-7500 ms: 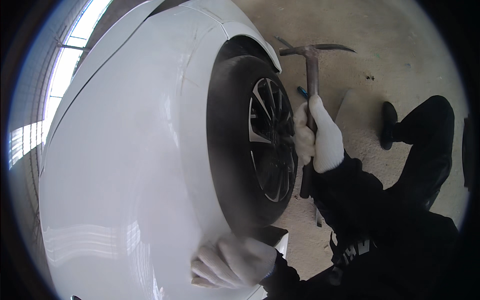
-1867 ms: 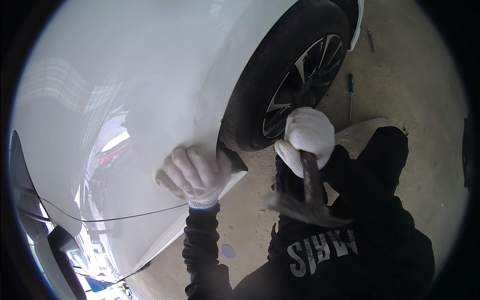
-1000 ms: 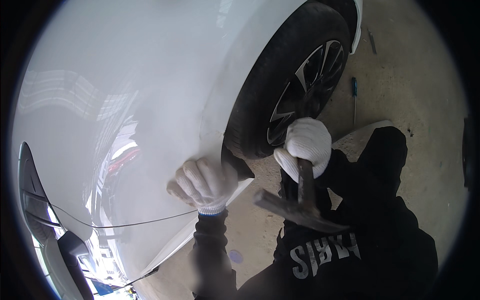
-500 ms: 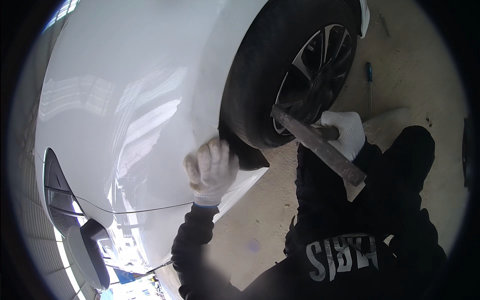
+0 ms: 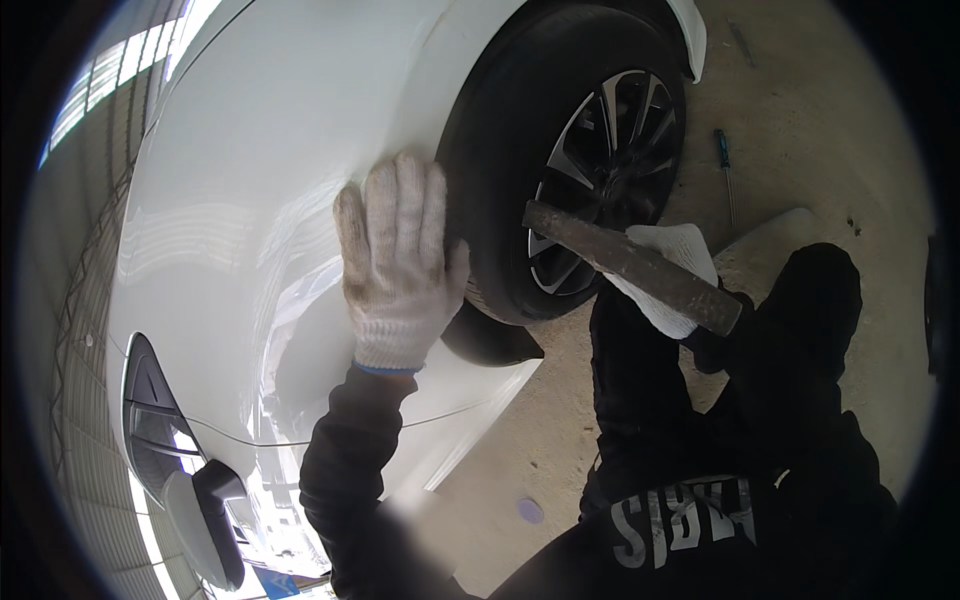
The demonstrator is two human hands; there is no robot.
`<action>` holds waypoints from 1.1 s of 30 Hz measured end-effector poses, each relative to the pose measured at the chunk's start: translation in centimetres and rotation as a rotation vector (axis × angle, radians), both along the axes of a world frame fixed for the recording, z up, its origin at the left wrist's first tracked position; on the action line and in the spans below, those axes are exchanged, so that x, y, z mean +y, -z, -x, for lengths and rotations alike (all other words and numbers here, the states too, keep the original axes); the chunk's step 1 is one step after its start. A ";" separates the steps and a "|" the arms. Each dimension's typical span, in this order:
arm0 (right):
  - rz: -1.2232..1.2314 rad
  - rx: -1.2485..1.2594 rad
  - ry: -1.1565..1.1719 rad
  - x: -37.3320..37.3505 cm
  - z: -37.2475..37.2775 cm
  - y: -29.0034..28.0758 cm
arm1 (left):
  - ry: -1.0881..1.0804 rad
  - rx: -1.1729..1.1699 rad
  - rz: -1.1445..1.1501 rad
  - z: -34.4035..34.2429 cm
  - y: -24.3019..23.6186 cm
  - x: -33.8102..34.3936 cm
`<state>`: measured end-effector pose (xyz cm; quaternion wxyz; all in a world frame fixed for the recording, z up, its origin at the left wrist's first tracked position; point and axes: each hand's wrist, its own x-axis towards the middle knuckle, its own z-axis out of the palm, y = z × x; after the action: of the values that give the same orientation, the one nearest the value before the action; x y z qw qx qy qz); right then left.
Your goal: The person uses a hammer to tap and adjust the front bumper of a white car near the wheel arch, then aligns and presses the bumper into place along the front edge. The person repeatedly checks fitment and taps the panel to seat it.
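Observation:
My left hand, in a white knit glove soiled at the fingers, lies flat on the white car fender beside the wheel arch. Its fingers point away from me, slightly apart, and the thumb reaches toward the tyre. My right hand, gloved in white too, is closed round a hammer. The long, worn metal hammer head slants in front of the spoked wheel rim. The handle is mostly hidden behind the head and the fingers.
A blue-handled screwdriver lies on the dusty concrete floor beyond my right hand. At lower left the car's side mirror sticks out. My bent knee is at the right, and a dark wheel-arch liner shows behind the tyre.
My left hand has moved up the fender from the arch's edge, its curled fingers now stretched flat. The hammer has shifted only slightly, and the view has tilted a little.

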<state>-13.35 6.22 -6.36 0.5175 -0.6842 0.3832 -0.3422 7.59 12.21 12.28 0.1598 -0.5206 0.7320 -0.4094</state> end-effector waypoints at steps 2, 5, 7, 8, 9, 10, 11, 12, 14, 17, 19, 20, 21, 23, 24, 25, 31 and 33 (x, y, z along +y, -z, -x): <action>-0.081 0.021 -0.031 -0.8 0.2 2.3 | 0.018 0.053 -0.017 0.9 -0.2 -1.1; -0.034 0.181 -0.293 -1.5 2.0 0.7 | 0.020 0.023 -0.058 0.5 0.2 0.5; 0.045 0.309 -0.528 -2.0 2.8 -1.1 | -0.008 -0.031 -0.074 -1.4 1.0 3.6; 0.137 0.013 -0.386 -1.8 1.9 1.2 | -0.010 -0.048 -0.079 -2.1 1.3 4.4; 0.273 -0.251 -0.260 -1.6 1.3 3.4 | 0.002 -0.055 -0.094 -2.2 1.0 4.1; 0.246 -0.313 -0.262 -1.8 0.4 4.9 | 0.030 -0.048 -0.098 -1.4 0.6 2.4; 0.215 -0.380 -0.283 -1.9 -0.2 5.2 | 0.040 -0.043 -0.106 -0.3 -0.1 1.1; 0.184 -0.394 -0.245 -1.6 0.0 5.6 | 0.052 -0.038 -0.114 1.0 -0.8 -0.5; 0.120 -0.385 -0.139 -0.3 0.2 3.6 | 0.051 -0.052 -0.133 3.5 -2.1 -3.3; -0.415 -0.520 -0.268 -0.6 1.1 -0.4 | 0.025 -0.054 -0.173 4.1 -3.2 -6.0; -0.394 -0.600 -0.118 0.3 1.6 -0.3 | 0.067 -0.086 -0.194 6.2 -3.6 -9.1; -0.129 -0.637 -0.002 1.0 0.9 -0.6 | 0.052 -0.122 -0.203 6.5 -3.8 -10.0; -0.084 -0.597 -0.013 1.1 1.5 -0.6 | 0.077 -0.113 -0.226 6.5 -3.8 -10.9; -0.155 -0.504 -0.074 0.9 3.7 -3.1 | 0.096 -0.109 -0.231 7.5 -4.0 -12.9; -0.186 -0.459 -0.104 0.8 4.4 -3.8 | 0.107 -0.109 -0.231 8.1 -4.2 -13.8; -0.187 -0.467 -0.117 0.6 4.5 -3.6 | 0.137 -0.124 -0.234 8.5 -3.9 -14.8; -0.124 -0.554 -0.053 0.6 3.8 -2.4 | 0.212 -0.239 -0.202 11.7 -2.6 -20.1; -0.106 -0.670 -0.014 0.8 3.2 -1.7 | 0.247 -0.194 -0.192 11.6 -2.3 -21.9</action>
<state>-16.53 7.00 -4.70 0.6519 -0.5085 0.2046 -0.5241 -3.98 -9.69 14.60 0.2269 -0.3673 0.8072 -0.4025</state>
